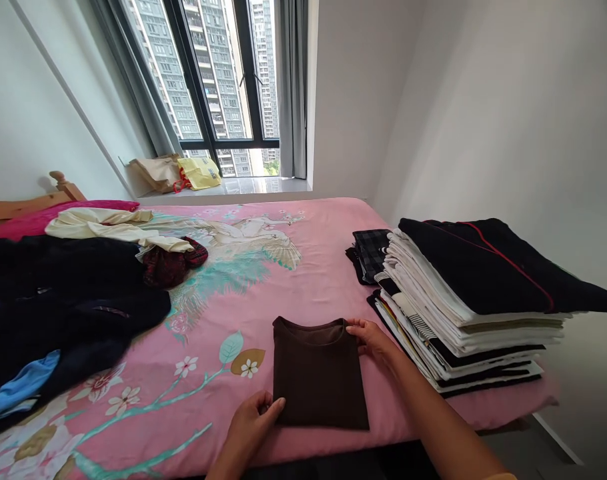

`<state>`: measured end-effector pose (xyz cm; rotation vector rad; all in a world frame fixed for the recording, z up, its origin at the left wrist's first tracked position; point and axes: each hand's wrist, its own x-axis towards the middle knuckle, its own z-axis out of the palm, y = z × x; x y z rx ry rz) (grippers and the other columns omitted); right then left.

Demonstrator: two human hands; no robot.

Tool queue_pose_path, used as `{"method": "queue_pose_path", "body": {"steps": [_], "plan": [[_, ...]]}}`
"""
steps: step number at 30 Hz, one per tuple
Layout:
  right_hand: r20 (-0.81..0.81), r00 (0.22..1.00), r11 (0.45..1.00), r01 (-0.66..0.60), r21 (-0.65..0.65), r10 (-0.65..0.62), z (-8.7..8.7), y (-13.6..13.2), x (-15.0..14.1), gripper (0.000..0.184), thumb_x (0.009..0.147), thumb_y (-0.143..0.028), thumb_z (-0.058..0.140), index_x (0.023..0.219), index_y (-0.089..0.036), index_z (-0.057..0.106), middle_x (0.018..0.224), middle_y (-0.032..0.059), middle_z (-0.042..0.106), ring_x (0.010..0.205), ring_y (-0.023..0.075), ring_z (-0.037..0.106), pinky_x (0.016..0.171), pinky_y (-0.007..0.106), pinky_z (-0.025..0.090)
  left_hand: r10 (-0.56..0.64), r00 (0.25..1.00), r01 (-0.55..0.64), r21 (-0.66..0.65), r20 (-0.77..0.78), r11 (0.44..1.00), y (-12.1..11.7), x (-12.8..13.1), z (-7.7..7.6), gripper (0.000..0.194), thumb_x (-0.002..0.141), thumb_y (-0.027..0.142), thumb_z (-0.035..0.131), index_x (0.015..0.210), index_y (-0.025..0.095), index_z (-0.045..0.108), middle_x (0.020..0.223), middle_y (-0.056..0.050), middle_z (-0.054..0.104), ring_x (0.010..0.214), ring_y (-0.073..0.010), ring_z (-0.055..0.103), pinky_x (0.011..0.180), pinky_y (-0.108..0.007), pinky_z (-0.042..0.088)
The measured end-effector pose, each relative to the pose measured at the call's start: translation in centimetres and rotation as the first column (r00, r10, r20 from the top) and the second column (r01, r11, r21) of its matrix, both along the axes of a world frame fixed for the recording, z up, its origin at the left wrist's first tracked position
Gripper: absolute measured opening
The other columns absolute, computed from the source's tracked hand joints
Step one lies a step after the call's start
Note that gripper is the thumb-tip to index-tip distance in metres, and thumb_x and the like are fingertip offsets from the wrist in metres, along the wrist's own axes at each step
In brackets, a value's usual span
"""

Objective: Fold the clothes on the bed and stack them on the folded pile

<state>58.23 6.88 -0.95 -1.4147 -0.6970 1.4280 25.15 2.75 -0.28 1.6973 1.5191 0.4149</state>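
1. While a pink cotton-like bed cover printed with flowers and a bird [328, 260] spreads widest, a loose heap of dark clothes [73, 287] lies on its left.
2. On its right rises a tall stack of folded white and black garments [433, 287].
3. Between them, near the front edge, a dark brown, round-necked folded shirt [319, 380] lies flat.
4. The right hand's [377, 341] fingers pinch its upper right corner.
5. The left hand's [253, 423] thumb touches its lower left edge; whether those fingers grip, I cannot tell.

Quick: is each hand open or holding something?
Left hand: touching the folded brown shirt, lower left; grip can't be told.
Right hand: closed on its upper right corner.
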Motion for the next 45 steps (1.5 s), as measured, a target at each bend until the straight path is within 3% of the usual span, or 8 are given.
{"method": "queue_pose_path", "body": {"steps": [5, 13, 18, 23, 28, 35, 40, 45], "plan": [[0.033, 0.997, 0.996, 0.074, 0.04, -0.075, -0.7, 0.6, -0.3, 0.031, 0.063, -0.022, 0.067, 0.091, -0.02, 0.054, 0.076, -0.0008, 0.063, 0.055, 0.0116, 0.058, 0.046, 0.023, 0.046, -0.083, 0.996, 0.084, -0.11, 0.016, 0.99, 0.1, -0.1, 0.7, 0.036, 0.071, 0.053, 0.049, 0.058, 0.02, 0.041, 0.056, 0.004, 0.039, 0.06, -0.014, 0.04, 0.056, -0.025, 0.026], [0.204, 0.959, 0.98, 0.189, 0.067, -0.199, -0.5, 1.0, -0.9, 0.037, 0.07, -0.03, 0.066, 0.1, -0.021, 0.046, 0.068, -0.005, 0.054, 0.046, 0.0084, 0.048, 0.036, 0.018, 0.037, -0.067, 0.997, 0.076, -0.209, 0.047, 0.975, -0.7, -0.6, -0.4, 0.039, 0.071, 0.056, 0.048, 0.057, 0.021, 0.035, 0.054, 0.006, 0.029, 0.054, -0.0106, 0.028, 0.051, -0.025, 0.02], [0.265, 0.962, 0.996, 0.077, -0.05, -0.062, 0.2, -4.0, -0.9, 0.029, 0.073, -0.043, 0.063, 0.086, -0.02, 0.051, 0.067, -0.0019, 0.057, 0.038, 0.0078, 0.046, 0.03, 0.019, 0.033, -0.047, 0.985, 0.094, -0.287, 0.165, 0.953, -0.5, -0.8, -0.6, 0.043, 0.068, 0.061, 0.049, 0.057, 0.021, 0.037, 0.053, 0.007, 0.029, 0.052, -0.0092, 0.024, 0.05, -0.025, 0.016], [0.382, 0.912, 0.983, -0.097, -0.155, 0.15, -0.6, -9.3, -1.7, 0.028, 0.071, -0.044, 0.062, 0.066, -0.019, 0.05, 0.056, -0.0029, 0.057, 0.034, 0.0059, 0.04, 0.031, 0.019, 0.026, -0.035, 0.975, 0.112, -0.351, 0.219, 0.93, -0.7, -0.8, -0.3, 0.046, 0.064, 0.065, 0.052, 0.06, 0.021, 0.041, 0.051, 0.008, 0.03, 0.049, -0.0085, 0.024, 0.049, -0.025, 0.014], [0.531, 0.843, 0.996, -0.055, -0.072, 0.085, -1.8, -11.0, -2.6, 0.022, 0.07, -0.039, 0.062, 0.064, -0.019, 0.054, 0.053, -0.0026, 0.055, 0.048, 0.0107, 0.048, 0.04, 0.02, 0.03, -0.04, 0.982, 0.098, -0.313, 0.186, 0.945, -0.8, -0.6, 0.7, 0.05, 0.066, 0.069, 0.047, 0.055, 0.022, 0.035, 0.046, 0.008, 0.029, 0.046, -0.0083, 0.024, 0.047, -0.025, 0.015], [0.469, 0.883, 0.999, 0.039, -0.024, -0.023, -0.3, -8.3, -2.9, 0.028, 0.069, -0.043, 0.063, 0.081, -0.018, 0.062, 0.062, 0.0001, 0.06, 0.055, 0.0136, 0.054, 0.044, 0.022, 0.036, -0.035, 0.984, 0.075, -0.23, 0.174, 0.97, 0.1, 0.6, 1.9, 0.045, 0.069, 0.061, 0.048, 0.054, 0.021, 0.037, 0.049, 0.007, 0.033, 0.048, -0.009, 0.028, 0.049, -0.025, 0.018], [0.443, 0.896, 0.998, 0.049, -0.032, -0.03, 0.6, -4.8, -2.9, 0.023, 0.073, -0.041, 0.06, 0.073, -0.018, 0.056, 0.048, -0.0053, 0.049, 0.04, 0.0083, 0.042, 0.036, 0.02, 0.029, 0.043, 0.972, 0.014, -0.239, 0.232, 0.971, -0.3, 0.9, 2.4, 0.039, 0.065, 0.055, 0.055, 0.055, 0.02, 0.04, 0.049, 0.007, 0.037, 0.047, -0.0082, 0.031, 0.047, -0.024, 0.02], [0.401, 0.916, 0.998, 0.009, -0.064, 0.017, 0.5, -3.7, -2.5, 0.03, 0.072, -0.048, 0.061, 0.069, -0.019, 0.053, 0.038, -0.0082, 0.039, 0.031, 0.0075, 0.034, 0.03, 0.02, 0.021, 0.15, 0.964, -0.07, -0.338, 0.217, 0.939, -0.2, 1.0, 2.4, 0.039, 0.064, 0.055, 0.058, 0.058, 0.021, 0.043, 0.043, 0.009, 0.036, 0.038, -0.0062, 0.027, 0.04, -0.023, 0.016]]}}
